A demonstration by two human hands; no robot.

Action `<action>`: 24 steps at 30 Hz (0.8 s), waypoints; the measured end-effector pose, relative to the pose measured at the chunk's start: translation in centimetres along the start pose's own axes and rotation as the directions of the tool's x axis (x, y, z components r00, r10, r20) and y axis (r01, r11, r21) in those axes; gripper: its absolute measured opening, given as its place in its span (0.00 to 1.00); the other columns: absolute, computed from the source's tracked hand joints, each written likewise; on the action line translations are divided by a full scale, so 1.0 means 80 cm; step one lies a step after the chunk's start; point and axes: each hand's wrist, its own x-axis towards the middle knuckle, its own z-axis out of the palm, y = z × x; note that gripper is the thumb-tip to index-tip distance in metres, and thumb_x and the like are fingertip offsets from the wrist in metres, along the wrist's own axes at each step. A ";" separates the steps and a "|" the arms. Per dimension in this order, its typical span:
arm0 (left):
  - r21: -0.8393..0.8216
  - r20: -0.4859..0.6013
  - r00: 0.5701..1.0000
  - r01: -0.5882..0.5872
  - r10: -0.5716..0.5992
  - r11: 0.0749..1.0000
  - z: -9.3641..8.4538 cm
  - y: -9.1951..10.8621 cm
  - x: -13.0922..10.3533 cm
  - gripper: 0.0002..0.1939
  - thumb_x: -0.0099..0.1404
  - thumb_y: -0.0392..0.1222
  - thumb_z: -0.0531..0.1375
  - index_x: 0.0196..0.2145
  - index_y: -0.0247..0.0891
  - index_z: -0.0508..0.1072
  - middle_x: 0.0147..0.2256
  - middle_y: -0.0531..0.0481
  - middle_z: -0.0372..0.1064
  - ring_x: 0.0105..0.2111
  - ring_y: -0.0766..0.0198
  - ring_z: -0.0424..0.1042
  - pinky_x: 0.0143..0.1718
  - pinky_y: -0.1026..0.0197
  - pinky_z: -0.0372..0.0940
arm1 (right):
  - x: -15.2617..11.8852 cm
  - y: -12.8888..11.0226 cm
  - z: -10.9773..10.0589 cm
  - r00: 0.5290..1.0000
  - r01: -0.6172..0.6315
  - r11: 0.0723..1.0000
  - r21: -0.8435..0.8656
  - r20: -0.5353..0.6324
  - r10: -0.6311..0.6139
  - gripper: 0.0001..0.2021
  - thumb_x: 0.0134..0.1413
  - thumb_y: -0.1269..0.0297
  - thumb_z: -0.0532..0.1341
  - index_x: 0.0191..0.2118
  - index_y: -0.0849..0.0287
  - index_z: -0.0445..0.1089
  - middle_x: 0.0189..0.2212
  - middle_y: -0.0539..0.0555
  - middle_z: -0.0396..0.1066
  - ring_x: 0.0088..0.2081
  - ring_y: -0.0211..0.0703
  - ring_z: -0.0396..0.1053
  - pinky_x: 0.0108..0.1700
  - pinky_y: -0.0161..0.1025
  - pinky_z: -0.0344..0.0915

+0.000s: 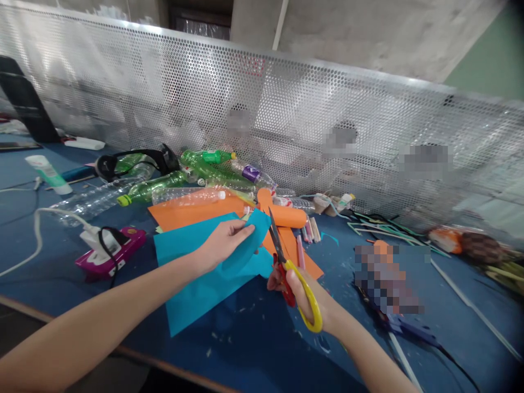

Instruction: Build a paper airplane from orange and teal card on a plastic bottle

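Observation:
My left hand pinches a piece of blue paper between thumb and fingers. In my right hand is a pair of scissors with one yellow and one red handle. Their blades point up and away, close to the right edge of the held paper; I cannot tell whether they touch it. Below the left hand, a larger blue sheet lies on the table. Orange paper lies behind it, and a rolled orange piece rests just beyond the blade tips.
Several plastic bottles lie along a perforated metal screen. A purple power strip with cables sits at the left. To the right are thin strips and a dark blue tool with a cable. Chalk-like sticks lie behind the scissors.

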 end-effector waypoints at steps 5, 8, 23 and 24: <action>-0.003 0.038 0.999 0.009 -0.008 1.000 0.000 0.000 0.001 0.16 0.63 0.49 0.55 0.28 0.34 0.71 0.26 0.46 0.74 0.28 0.60 0.74 0.32 0.59 0.67 | 0.001 0.000 -0.001 1.000 0.002 1.000 -0.003 -0.027 -0.002 0.27 0.60 0.44 0.39 0.31 0.57 0.65 0.31 0.57 0.70 0.33 0.44 0.69 0.37 0.41 0.66; -0.002 0.067 0.998 0.015 -0.015 1.000 0.000 -0.002 0.000 0.16 0.63 0.50 0.55 0.29 0.34 0.72 0.27 0.45 0.74 0.28 0.60 0.74 0.33 0.58 0.67 | 0.002 -0.003 -0.003 0.999 0.003 1.000 -0.025 -0.033 -0.004 0.27 0.59 0.43 0.39 0.30 0.58 0.65 0.30 0.57 0.70 0.32 0.44 0.68 0.37 0.41 0.66; -0.038 0.128 0.990 0.064 -0.058 0.997 -0.007 -0.003 0.001 0.16 0.62 0.51 0.56 0.28 0.35 0.72 0.28 0.46 0.75 0.28 0.60 0.74 0.32 0.58 0.69 | 0.002 0.009 0.002 0.997 -0.029 1.000 0.004 -0.069 0.030 0.27 0.60 0.44 0.39 0.29 0.58 0.65 0.29 0.57 0.70 0.31 0.43 0.69 0.35 0.38 0.65; -0.039 0.128 0.990 0.066 -0.060 0.997 -0.006 -0.003 0.000 0.16 0.62 0.51 0.56 0.28 0.35 0.72 0.28 0.46 0.75 0.28 0.60 0.74 0.31 0.58 0.69 | 0.002 0.009 0.002 0.997 -0.030 1.000 0.007 -0.072 0.031 0.27 0.60 0.44 0.39 0.29 0.58 0.65 0.29 0.57 0.70 0.31 0.43 0.69 0.35 0.38 0.64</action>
